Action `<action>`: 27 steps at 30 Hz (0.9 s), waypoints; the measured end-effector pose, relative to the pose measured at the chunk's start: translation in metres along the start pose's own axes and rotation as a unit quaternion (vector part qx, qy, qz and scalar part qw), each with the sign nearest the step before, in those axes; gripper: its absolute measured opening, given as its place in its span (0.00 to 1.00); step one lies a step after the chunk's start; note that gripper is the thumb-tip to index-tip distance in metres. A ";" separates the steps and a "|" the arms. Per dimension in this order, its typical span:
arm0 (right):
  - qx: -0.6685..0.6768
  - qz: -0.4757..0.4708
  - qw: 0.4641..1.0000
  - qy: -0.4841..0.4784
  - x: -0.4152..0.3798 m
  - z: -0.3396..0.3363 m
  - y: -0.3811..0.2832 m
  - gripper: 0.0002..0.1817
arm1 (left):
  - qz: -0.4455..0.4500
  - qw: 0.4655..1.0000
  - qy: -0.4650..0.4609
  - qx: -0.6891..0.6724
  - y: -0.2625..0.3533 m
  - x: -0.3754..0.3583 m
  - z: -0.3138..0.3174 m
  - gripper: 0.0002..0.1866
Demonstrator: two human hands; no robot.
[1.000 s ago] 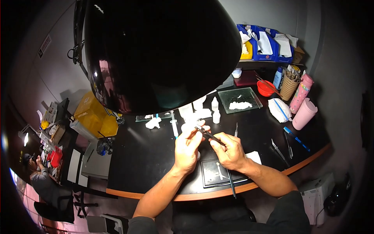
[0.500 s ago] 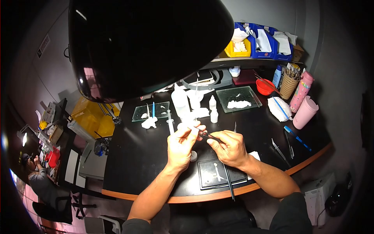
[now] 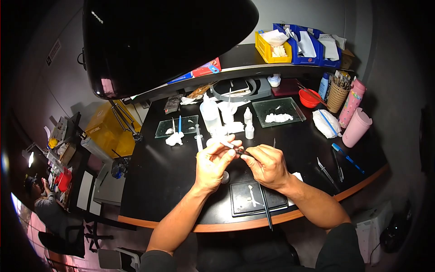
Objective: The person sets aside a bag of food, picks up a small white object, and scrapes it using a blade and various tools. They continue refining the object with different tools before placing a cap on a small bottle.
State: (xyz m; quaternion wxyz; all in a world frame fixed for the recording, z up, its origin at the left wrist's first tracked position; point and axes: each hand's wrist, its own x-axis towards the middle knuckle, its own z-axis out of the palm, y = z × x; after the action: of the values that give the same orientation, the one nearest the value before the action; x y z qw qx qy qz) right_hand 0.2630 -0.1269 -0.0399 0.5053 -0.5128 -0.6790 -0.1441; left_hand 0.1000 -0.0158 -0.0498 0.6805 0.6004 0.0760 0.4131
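Note:
Above the middle of the desk my left hand (image 3: pixel 211 167) is closed, its fingers pinching a small white piece (image 3: pixel 228 144) that is overexposed and too small to make out. My right hand (image 3: pixel 268 167) is closed around a thin dark-handled tool (image 3: pixel 245 154), whose tip meets the left fingertips at the white piece. Below the hands lies a black tray (image 3: pixel 240 211) with a white smear and small white bits. A dark thin stick (image 3: pixel 266 211) crosses the tray under my right hand. A syringe (image 3: pixel 198 138) lies just beyond my left hand.
A large lamp (image 3: pixel 167 50) hangs overhead. Beyond the hands stand a squeeze bottle (image 3: pixel 210 115), a dropper bottle (image 3: pixel 249 132) and a glass slab (image 3: pixel 290 119) with white material. A red bowl (image 3: pixel 309 99), pink cup (image 3: pixel 357 128) and tweezers (image 3: pixel 326 170) sit right. A person (image 3: pixel 52 206) sits far left.
The camera view has shifted slightly, uncovering more of the back shelf. Both hands stay together with the tool at the white piece; the right fingers have turned a little.

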 end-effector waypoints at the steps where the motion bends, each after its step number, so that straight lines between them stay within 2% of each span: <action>1: 0.005 -0.002 1.000 0.003 0.000 0.000 0.000 0.07 | -0.001 1.000 -0.004 -0.001 0.001 0.000 0.001 0.22; 4: 0.017 -0.002 1.000 0.007 0.002 0.000 -0.002 0.07 | -0.005 1.000 -0.014 -0.016 -0.001 0.001 -0.003 0.25; 12: 0.040 0.011 0.999 0.010 0.001 0.000 -0.004 0.09 | -0.019 0.999 -0.024 -0.010 0.003 0.000 -0.002 0.25; 16: 0.056 0.009 0.998 -0.002 0.000 -0.001 -0.002 0.07 | -0.014 0.999 -0.034 -0.018 0.005 0.000 0.001 0.26; 19: 0.071 0.021 0.997 -0.004 0.000 -0.002 -0.003 0.08 | -0.020 0.999 -0.033 -0.029 0.008 0.000 0.003 0.23; 27: 0.078 0.028 0.996 -0.013 0.002 -0.005 -0.005 0.08 | -0.020 0.999 -0.037 -0.008 0.006 0.000 0.000 0.26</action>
State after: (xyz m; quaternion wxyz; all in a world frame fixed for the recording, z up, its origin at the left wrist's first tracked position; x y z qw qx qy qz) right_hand 0.2613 -0.1316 -0.0344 0.5384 -0.4929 -0.6800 -0.0697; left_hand 0.0973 -0.0165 -0.0444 0.6956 0.6081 0.0597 0.3778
